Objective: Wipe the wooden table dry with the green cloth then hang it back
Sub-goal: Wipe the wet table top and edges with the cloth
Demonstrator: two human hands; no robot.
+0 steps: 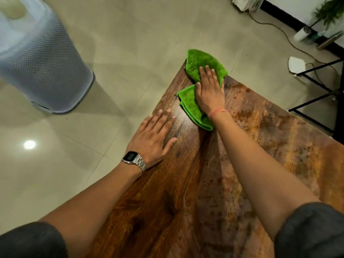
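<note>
**Mia:** Where is the green cloth (203, 67)?

**Tom:** It lies at the far corner of the wooden table (260, 131). It is bunched and folded. One end hangs a little past the far corner. The other end lies flat on the wood, near the left edge.

**Mia:** What is the right hand (209, 90) doing?

**Tom:** It lies flat on top of the cloth, palm down. The fingers are straight and close together, and they point to the far corner. It is pressing, not pinching. There is a thin pink band on that wrist.

**Mia:** And the left hand (153, 135)?

**Tom:** It is flat on the bare wood by the left edge, nearer to the person than the cloth. The fingers are spread out a little. It holds nothing. It does not touch the cloth. It has a silver watch (133, 159) on its wrist.

**Mia:** How does the table look?

**Tom:** It is brown with dark and light patches. There is a shiny bit just between the two hands.

**Mia:** What is on the floor?

**Tom:** A tall white bin (42, 67) with little holes stands on the tiles, well away to the left of the table. A thin wire (275, 27) runs over the tiles past the far corner.
</note>
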